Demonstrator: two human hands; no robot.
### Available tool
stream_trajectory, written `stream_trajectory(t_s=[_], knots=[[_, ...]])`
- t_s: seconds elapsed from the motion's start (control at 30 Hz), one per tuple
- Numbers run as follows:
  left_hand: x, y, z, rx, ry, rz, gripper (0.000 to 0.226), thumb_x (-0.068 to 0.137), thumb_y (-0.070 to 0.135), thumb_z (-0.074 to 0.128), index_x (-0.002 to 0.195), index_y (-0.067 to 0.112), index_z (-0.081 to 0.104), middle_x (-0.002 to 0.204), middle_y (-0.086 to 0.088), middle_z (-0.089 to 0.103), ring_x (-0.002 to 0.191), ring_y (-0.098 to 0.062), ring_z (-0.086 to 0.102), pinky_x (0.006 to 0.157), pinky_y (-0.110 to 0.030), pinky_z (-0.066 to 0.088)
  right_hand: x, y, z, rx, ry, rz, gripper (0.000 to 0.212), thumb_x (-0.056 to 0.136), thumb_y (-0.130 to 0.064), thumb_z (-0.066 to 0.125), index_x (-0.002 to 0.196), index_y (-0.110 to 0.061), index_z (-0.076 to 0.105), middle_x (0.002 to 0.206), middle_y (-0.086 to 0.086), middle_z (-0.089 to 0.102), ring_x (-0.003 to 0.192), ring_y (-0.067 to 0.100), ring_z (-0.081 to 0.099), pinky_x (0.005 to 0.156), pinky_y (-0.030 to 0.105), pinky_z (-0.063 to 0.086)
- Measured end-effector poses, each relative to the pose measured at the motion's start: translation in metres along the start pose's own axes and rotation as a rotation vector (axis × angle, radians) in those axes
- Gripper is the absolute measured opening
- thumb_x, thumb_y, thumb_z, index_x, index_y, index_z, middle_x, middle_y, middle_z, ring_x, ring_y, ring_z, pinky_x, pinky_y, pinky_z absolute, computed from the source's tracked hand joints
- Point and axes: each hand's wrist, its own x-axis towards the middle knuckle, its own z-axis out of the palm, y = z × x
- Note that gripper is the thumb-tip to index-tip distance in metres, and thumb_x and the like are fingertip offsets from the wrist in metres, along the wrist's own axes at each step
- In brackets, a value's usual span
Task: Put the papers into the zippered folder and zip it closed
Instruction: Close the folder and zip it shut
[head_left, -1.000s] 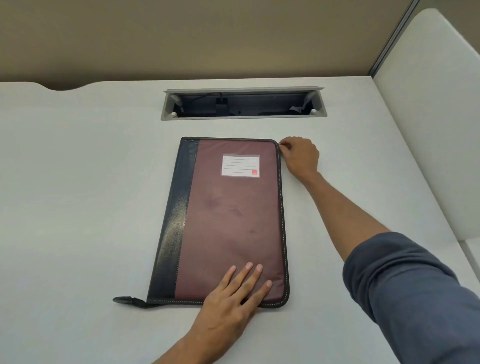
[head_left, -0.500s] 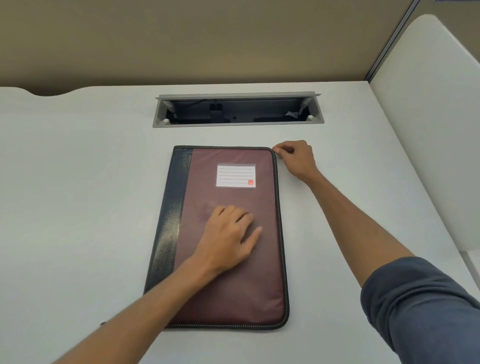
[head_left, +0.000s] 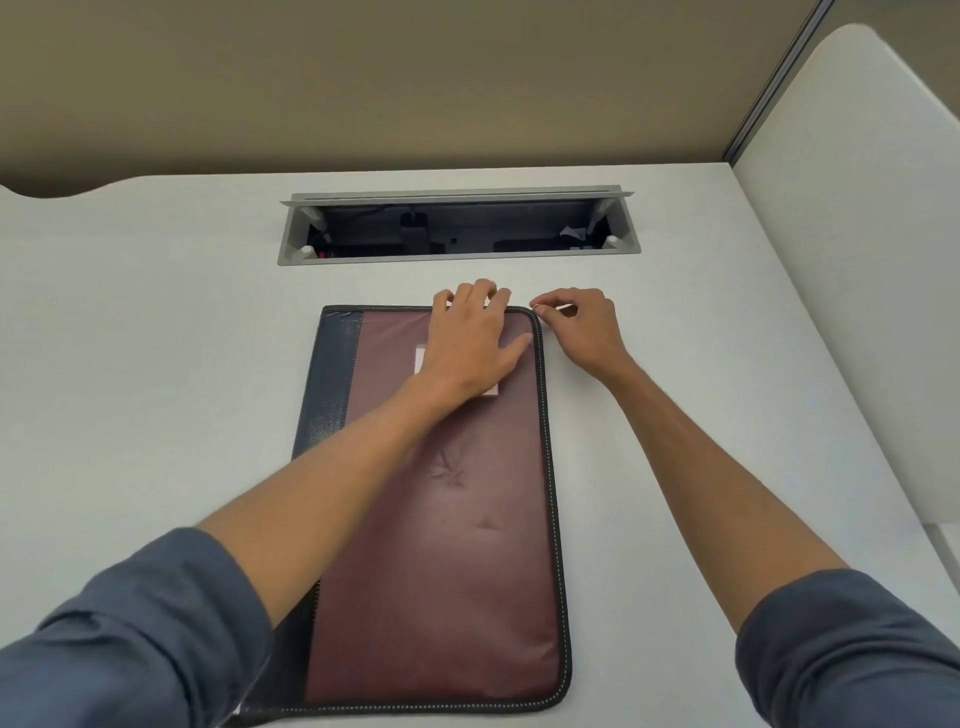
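Note:
The zippered folder (head_left: 441, 545), maroon with a dark blue spine strip on its left, lies flat and closed on the white desk (head_left: 156, 389). My left hand (head_left: 470, 343) presses flat on the folder's far end, fingers spread over the top edge, covering most of the white label. My right hand (head_left: 582, 325) sits just off the folder's far right corner, thumb and forefinger pinched on the small zipper pull there. No papers are visible.
An open grey cable tray (head_left: 460, 228) is recessed in the desk just beyond the folder. A white divider panel (head_left: 857, 260) stands along the right side, and a tan wall runs behind the desk.
My left hand slid from the folder's near edge up its face to the far end. My right hand stayed pinched at the far right corner. The view tilted closer over the folder.

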Motion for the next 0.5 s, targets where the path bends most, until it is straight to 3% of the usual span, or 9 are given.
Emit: stream_trajectory(t_s=[0.1, 0.23, 0.37, 0.5], knots=[[0.021, 0.003, 0.013, 0.018, -0.039, -0.049, 0.054, 0.088, 0.056, 0.046, 0.117, 0.013, 0.063, 0.118, -0.006, 0.061, 0.114, -0.026, 0.05, 0.099, -0.042, 0.029, 0.001, 0.002, 0.0, 0.053, -0.001, 0.01, 0.017, 0.091, -0.015, 0.063, 0.102, -0.013, 0.076, 0.102, 0.001, 0.075, 0.093, 0.011, 0.066, 0.079, 0.013, 0.046], [0.038, 0.008, 0.021, -0.038, -0.028, -0.077, 0.049, 0.091, 0.053, 0.043, 0.096, 0.014, 0.072, 0.096, -0.006, 0.066, 0.096, -0.025, 0.055, 0.087, -0.039, 0.035, 0.001, 0.002, -0.003, 0.155, 0.026, 0.044, 0.016, 0.09, -0.012, 0.064, 0.101, -0.012, 0.076, 0.099, 0.001, 0.075, 0.091, 0.01, 0.068, 0.086, 0.021, 0.052], [0.05, 0.016, 0.02, -0.283, -0.053, -0.244, 0.044, 0.087, 0.053, 0.054, 0.078, 0.014, 0.074, 0.079, -0.001, 0.069, 0.076, -0.02, 0.056, 0.08, -0.037, 0.038, 0.002, 0.002, -0.005, 0.258, 0.042, 0.147, 0.019, 0.092, -0.015, 0.059, 0.102, -0.014, 0.074, 0.097, -0.001, 0.074, 0.079, 0.002, 0.067, 0.07, 0.017, 0.05], [0.061, 0.019, 0.013, -0.42, -0.131, -0.397, 0.025, 0.077, 0.032, 0.063, 0.063, 0.012, 0.068, 0.065, 0.0, 0.062, 0.069, -0.024, 0.06, 0.063, -0.03, 0.046, -0.003, 0.001, -0.004, 0.187, 0.109, 0.157, 0.022, 0.091, -0.013, 0.055, 0.104, -0.014, 0.073, 0.096, 0.0, 0.074, 0.087, 0.011, 0.069, 0.086, 0.031, 0.056]])
